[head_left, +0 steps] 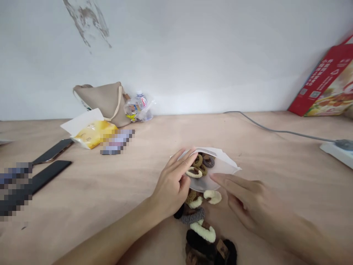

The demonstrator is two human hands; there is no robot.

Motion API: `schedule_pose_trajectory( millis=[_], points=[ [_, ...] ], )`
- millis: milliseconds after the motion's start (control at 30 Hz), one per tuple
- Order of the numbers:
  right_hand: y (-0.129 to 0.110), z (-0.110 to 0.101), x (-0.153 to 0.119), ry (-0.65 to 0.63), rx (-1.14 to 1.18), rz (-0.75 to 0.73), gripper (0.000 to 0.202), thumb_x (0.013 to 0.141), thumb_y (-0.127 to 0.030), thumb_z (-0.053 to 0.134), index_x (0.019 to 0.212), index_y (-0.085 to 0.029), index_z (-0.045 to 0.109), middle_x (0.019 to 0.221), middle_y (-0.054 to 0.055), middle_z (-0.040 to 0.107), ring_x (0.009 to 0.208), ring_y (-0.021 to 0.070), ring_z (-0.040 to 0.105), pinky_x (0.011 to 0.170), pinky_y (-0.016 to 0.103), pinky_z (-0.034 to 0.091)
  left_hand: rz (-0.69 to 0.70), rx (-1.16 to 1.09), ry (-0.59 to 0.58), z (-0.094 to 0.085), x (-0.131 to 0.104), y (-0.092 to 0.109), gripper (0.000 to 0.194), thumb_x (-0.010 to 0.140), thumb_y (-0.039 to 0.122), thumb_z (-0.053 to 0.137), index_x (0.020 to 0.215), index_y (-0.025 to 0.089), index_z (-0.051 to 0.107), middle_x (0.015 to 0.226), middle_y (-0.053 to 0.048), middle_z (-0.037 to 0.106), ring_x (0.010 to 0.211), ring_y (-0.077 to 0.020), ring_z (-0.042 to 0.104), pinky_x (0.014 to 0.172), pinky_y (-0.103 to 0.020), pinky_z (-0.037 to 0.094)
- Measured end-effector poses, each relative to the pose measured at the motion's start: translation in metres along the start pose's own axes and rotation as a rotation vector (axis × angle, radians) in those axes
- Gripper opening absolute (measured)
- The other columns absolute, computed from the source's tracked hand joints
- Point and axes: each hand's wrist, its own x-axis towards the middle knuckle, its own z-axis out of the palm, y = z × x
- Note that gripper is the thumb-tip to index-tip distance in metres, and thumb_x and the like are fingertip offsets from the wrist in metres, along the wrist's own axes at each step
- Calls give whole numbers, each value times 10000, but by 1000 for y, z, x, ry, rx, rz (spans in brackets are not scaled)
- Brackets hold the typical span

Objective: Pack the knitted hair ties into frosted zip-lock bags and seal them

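A translucent white bag (224,165) lies on the table with brown, grey and cream hair ties inside it. My left hand (175,180) rests on the bag's left side, its fingers stretched out toward the upper edge. At the bag's right side, my right hand (248,198) has its extended fingertips on or just above the plastic. Below the bag lie loose fuzzy hair ties: a cream one (213,197), a grey one (193,216), another cream one (203,232), and black and brown ones near the bottom edge.
Along the wall stand a beige bag (103,101) and a clear plastic bag with a bottle (140,106). A yellow tissue pack (95,133) and a phone (53,151) lie left. At right are a red box (325,81), a grey cable (270,129) and a white power strip (338,154).
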Motion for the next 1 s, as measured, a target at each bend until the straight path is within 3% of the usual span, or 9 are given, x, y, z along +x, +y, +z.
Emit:
schedule_pose_trajectory(
  millis=[100,233,333,433,567,733,800,900,1000],
  points=[
    [-4,-3,2,-114,76,-41,369,767,-39,410,1034,-231,577,1074,45,645,769,153,638,646,260,492,8,-7,10,0,0,-1,642,765,-28,350,1358,197,450,1371,-35,517,1330,-205,385,1083,-412,390],
    [-13,-9,7,-332,223,-82,298,683,-21,446,864,-225,567,995,15,626,791,142,609,701,252,477,14,-1,10,0,-1,-1,642,766,-34,348,1357,195,450,1374,-32,515,1332,-202,382,1087,-406,385],
    [-18,-10,8,-411,310,-86,240,609,-30,471,752,-218,517,892,-11,632,793,141,599,702,236,466,16,0,7,0,-1,-1,652,759,-34,350,1359,198,449,1375,-33,514,1331,-207,384,1088,-406,384],
    [-21,-13,8,-459,325,-70,198,642,-52,488,735,-224,524,882,-29,647,797,135,612,709,230,467,13,-2,7,0,-1,-1,659,754,-32,353,1363,204,444,1377,-31,512,1330,-211,385,1088,-414,383],
    [-17,-20,6,-436,301,-116,233,734,-67,475,832,-246,588,974,-33,665,827,108,635,746,207,487,11,-2,10,0,-1,0,644,756,-34,350,1352,184,457,1372,-39,517,1330,-207,384,1089,-404,382],
    [-1,-15,1,11,-67,-159,395,838,-100,432,1211,-188,531,1301,124,549,1064,213,604,844,346,522,13,-10,7,-1,0,0,657,752,-34,349,1356,203,451,1375,-33,514,1325,-203,392,1090,-421,377],
    [2,-12,0,89,-149,-144,450,845,-83,410,1285,-154,473,1357,168,489,1102,252,582,858,405,518,17,-8,8,-1,0,0,654,754,-32,350,1358,197,449,1376,-36,513,1326,-200,390,1092,-417,374],
    [-4,-15,3,9,-23,-134,386,817,-57,414,1143,-189,573,1188,118,614,951,211,637,762,343,544,7,-12,8,-1,0,0,660,755,-31,353,1363,209,446,1377,-31,512,1327,-203,391,1092,-413,375],
    [-19,-26,8,-243,246,-209,209,841,-98,481,849,-240,634,888,1,687,792,122,645,700,209,526,7,-18,9,-1,-1,-1,674,749,-30,360,1368,224,442,1374,-24,515,1323,-215,396,1087,-418,383]
  ],
)
